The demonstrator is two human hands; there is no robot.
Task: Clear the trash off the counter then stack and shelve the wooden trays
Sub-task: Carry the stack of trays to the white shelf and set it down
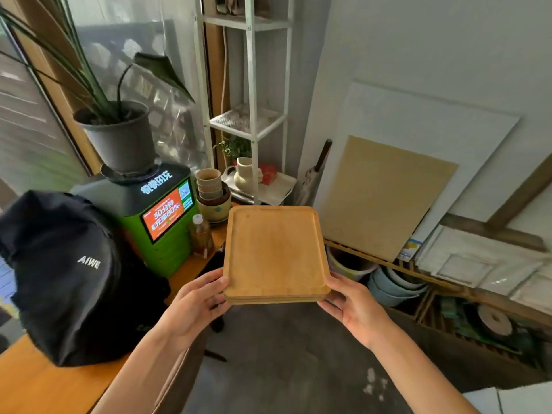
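A stack of wooden trays is held level in the air over the grey floor, in front of the white metal shelf unit. My left hand grips the stack's near left corner, thumb on the top rim. At the near right corner my right hand holds the stack with fingers underneath. The top tray is bare. The stack's near edge shows about three layers.
The wooden counter at left carries a black backpack, a green kiosk with a potted plant on top, a drink bottle and stacked pots. A cream vase stands on the shelf's low tray. Boards lean on the right wall above bowls.
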